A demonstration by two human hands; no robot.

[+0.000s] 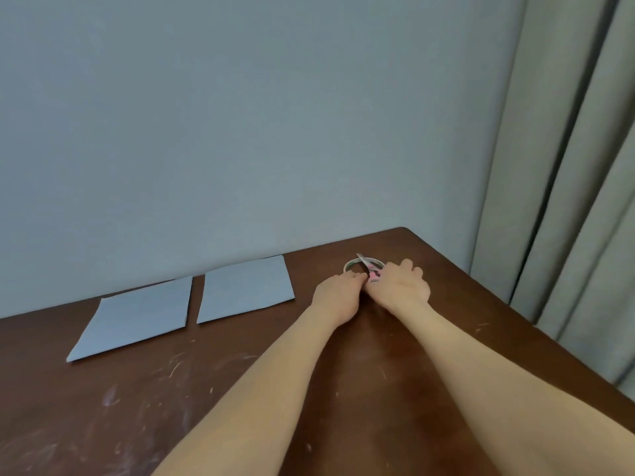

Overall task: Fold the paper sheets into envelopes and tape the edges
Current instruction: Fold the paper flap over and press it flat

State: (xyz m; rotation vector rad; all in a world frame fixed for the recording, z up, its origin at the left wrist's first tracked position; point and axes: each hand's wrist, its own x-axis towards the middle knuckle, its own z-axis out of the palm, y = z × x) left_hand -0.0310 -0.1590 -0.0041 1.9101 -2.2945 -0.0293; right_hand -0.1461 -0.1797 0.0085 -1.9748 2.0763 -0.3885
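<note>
Paper sheets on table, right hand gripping scissors at tape roll

Nothing here can be read: no words, labels, brand names, numbers or signs. The only possible printing is a band of dark marks on the inner rim of the tape roll. These marks are too small and blurred to make out as letters or figures, and the blade of the scissors crosses part of them.
</note>
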